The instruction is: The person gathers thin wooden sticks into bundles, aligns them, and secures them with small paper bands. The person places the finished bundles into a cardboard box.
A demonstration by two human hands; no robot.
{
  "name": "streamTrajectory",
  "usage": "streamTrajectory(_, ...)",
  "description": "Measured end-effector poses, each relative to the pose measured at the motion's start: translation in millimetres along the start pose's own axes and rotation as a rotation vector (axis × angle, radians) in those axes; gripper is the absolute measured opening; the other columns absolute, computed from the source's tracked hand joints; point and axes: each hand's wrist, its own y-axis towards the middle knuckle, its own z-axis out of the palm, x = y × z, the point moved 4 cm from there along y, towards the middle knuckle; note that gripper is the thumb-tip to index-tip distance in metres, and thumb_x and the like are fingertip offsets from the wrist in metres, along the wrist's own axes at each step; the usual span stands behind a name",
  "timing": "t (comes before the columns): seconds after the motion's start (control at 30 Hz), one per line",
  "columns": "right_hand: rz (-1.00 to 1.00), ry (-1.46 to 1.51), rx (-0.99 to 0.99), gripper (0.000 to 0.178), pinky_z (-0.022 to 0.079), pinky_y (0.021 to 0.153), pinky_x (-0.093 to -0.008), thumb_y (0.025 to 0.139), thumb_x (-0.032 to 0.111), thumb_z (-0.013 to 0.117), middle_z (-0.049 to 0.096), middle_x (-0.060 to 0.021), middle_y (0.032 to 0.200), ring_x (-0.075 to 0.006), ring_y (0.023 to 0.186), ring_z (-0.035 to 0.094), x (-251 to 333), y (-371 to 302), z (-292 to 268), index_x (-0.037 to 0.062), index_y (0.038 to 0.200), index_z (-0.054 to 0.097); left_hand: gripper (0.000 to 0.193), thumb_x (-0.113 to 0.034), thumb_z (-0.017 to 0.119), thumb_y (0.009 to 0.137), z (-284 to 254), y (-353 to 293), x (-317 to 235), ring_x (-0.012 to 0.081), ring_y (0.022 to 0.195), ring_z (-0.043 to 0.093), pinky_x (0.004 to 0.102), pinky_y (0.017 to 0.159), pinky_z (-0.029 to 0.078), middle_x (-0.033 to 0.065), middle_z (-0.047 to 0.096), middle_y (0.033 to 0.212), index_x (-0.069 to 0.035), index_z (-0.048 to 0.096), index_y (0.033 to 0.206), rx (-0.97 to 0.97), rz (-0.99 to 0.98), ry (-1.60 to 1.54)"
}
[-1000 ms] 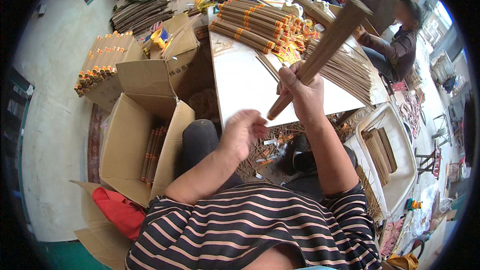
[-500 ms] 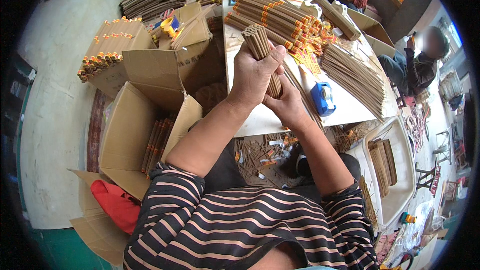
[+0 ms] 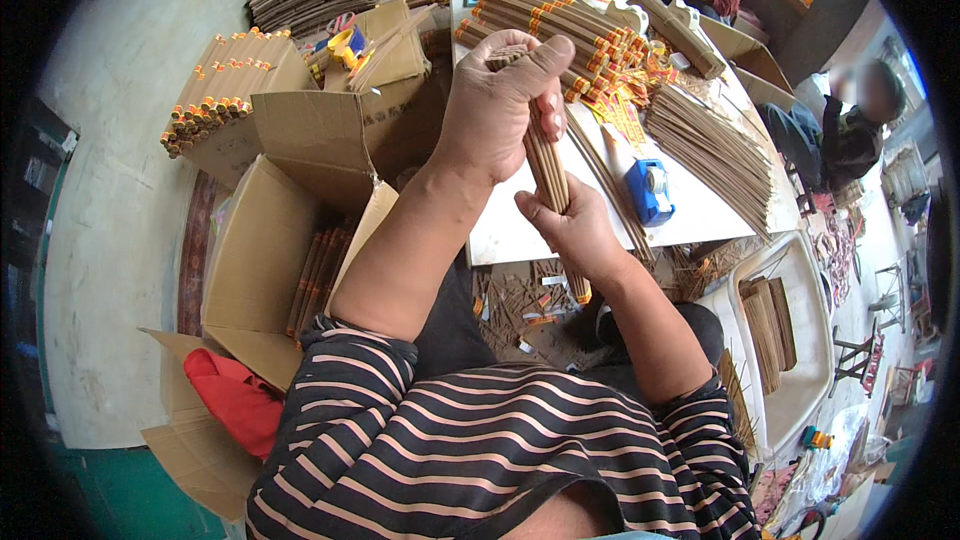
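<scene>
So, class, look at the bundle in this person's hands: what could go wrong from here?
1. The bundle of brown sticks slants between the left hand and the right hand, its lower end beyond the table's near edge; a loosened grip could spill sticks onto the littered floor.
2. The blue tape dispenser stands near that edge, so the right hand might knock it off.

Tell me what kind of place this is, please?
Probably a small workshop: banded bundles of brown sticks are piled on a white table, a blue tape dispenser sits near loose sticks, and an open cardboard box holds more bundles.
</scene>
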Motion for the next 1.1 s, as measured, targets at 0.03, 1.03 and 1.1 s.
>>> streamTrajectory(0.03, -0.006, -0.024, -0.009, 0.023, 0.041, 0.057, -0.0228, 0.082, 0.02, 0.066, 0.05, 0.0023, 0.068, -0.0058, 0.064, 0.044, 5.3, -1.9, -1.8, 0.0004, 0.085, 0.053, 0.028, -0.023, 0.073, 0.076, 10.6, -5.1, -7.1, 0.01, 0.042, 0.047, 0.0239, 0.041, 0.04, 0.0007, 0.047, 0.053, -0.009, 0.048, 0.077, 0.088, 0.012, -0.005)
streamTrajectory(1.03, -0.193, 0.05, -0.034, 0.019, 0.047, 0.071, -0.0287, 0.08, 0.013, 0.065, 0.062, -0.0053, 0.081, -0.0141, 0.076, 0.059, -6.0, 28.0, -9.3, 0.0009, 0.094, 0.058, 0.025, -0.018, 0.07, 0.079, 25.6, -5.4, 4.3, 0.0031, 0.049, 0.046, 0.0167, 0.044, 0.038, -0.0027, 0.046, 0.057, -0.007, 0.048, 0.079, 0.092, 0.115, 0.376)
streamTrajectory(1.1, -0.124, 0.115, 0.041, 0.018, 0.045, 0.057, -0.026, 0.081, 0.017, 0.065, 0.058, -0.0023, 0.068, -0.0114, 0.062, 0.055, -0.8, 18.9, -6.8, 0.0018, 0.088, 0.058, 0.024, -0.019, 0.071, 0.079, 25.9, -9.7, 4.9, 0.0035, 0.049, 0.047, 0.0172, 0.044, 0.039, -0.0029, 0.047, 0.058, -0.007, 0.049, 0.08, 0.125, 0.049, 0.272)
